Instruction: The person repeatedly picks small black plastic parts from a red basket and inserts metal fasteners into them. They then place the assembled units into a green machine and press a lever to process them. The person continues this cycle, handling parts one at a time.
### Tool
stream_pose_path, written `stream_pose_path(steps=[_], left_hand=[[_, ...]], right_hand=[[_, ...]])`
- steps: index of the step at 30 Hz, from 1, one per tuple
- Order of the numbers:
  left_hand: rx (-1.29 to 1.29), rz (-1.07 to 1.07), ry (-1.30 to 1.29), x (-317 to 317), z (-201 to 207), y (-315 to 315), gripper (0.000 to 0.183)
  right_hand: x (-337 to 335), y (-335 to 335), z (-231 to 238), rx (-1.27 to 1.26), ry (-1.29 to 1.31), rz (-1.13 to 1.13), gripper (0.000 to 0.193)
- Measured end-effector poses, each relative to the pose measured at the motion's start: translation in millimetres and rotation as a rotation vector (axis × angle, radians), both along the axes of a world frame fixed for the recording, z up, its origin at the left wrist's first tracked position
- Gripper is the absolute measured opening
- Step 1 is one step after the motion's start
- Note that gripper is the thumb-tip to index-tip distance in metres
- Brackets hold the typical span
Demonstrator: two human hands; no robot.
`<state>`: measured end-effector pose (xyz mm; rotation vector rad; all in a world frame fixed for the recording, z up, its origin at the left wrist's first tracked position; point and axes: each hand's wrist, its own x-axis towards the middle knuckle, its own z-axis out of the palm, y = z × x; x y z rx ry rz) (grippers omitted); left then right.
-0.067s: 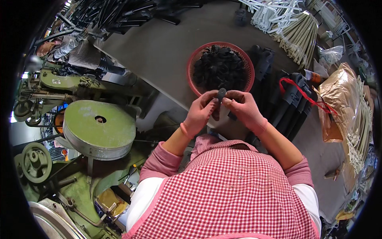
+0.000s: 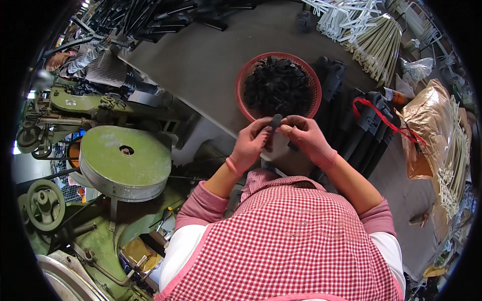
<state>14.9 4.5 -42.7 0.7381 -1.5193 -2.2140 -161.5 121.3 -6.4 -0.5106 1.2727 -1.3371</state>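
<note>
Both my hands wear pinkish gloves with dark-stained fingers and meet just below a red plastic basket (image 2: 317, 90). Between the thumb and fingers of my left hand (image 2: 249, 144) is a small black part (image 2: 276, 120), its rounded end pointing up. My right hand (image 2: 312, 142) pinches close beside that part; what its fingertips hold, if anything, is too small to make out. Many similar-looking black parts (image 2: 276, 85) are heaped inside the basket.
Green machinery with a round drum cover (image 2: 125, 155) stands on my left. On the grey table (image 2: 201, 60) lie black tubes (image 2: 369, 133) with a red strap (image 2: 384, 118), a brown paper bundle (image 2: 424, 120), pale rods (image 2: 379, 47) and a black pile (image 2: 145, 20).
The black part has turned slightly between my fingers and shows a narrower side. My right fingertips have drawn a little away from it.
</note>
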Motion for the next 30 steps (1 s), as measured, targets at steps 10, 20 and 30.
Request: stream_pose_path(steps=[10,20,30], left_hand=[[-1.125,-0.006,-0.94,47,-153,-113,0.032],[-1.523,0.243,-0.265,-102,-60,-140,0.023],[-1.047,-0.088,-0.607,-187,-83,-141,0.026]], right_hand=[[1,20,-24,0.095,-0.505,-0.247,0.019],[-7,18,0,0.039,-0.197,-0.204,0.029],[-10,17,20,0.275,0.08,-0.101,0.041]])
